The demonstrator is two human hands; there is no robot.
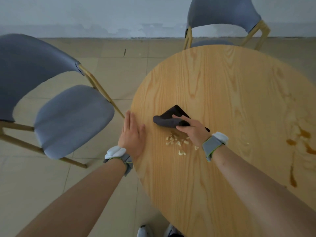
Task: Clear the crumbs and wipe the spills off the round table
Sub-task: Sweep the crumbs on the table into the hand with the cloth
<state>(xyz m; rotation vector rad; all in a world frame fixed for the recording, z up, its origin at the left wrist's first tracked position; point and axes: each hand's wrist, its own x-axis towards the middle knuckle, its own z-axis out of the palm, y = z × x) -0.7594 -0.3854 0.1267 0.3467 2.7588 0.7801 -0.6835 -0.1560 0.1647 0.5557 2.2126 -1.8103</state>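
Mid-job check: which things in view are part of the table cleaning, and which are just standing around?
In play:
round table
dark cloth, held by right hand
crumbs
brown spill
left hand, flat at the table edge

Just there:
near blue chair
far blue chair

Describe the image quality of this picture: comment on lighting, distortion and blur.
Head view: dim, even light without hard shadows or glare; wide-angle lens bends the round pale wooden table into an oval and curves the blue-grey padded chair; dark folded cloth and pale crumbs slightly soft.
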